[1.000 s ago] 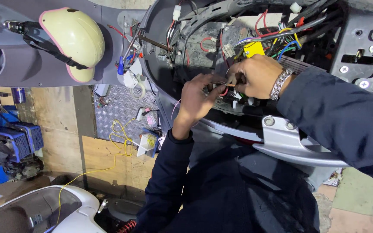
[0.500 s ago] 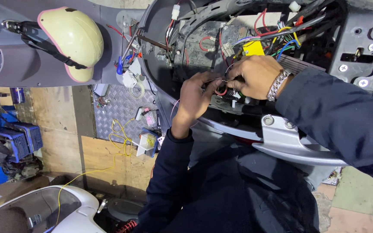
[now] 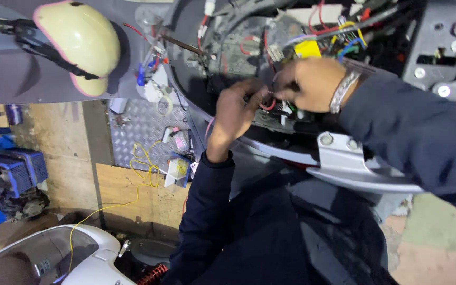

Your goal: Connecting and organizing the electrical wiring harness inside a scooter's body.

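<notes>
Over a cluttered workshop floor, you are bending both wrists into the opened scooter body: your left hand and right hand are pinching the red wire between them.

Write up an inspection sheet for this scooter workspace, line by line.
Surface: open scooter body, panel off, wiring exposed.
Job's things: red wire between both hands.
Clutter: small packets on checker plate.
Hands: left hand and right hand close together at the wire; grip blurred.
Cables: wire bundle with yellow connector; yellow cord across floor.
Surroundings: cream helmet, blue machine, white scooter panel.
</notes>
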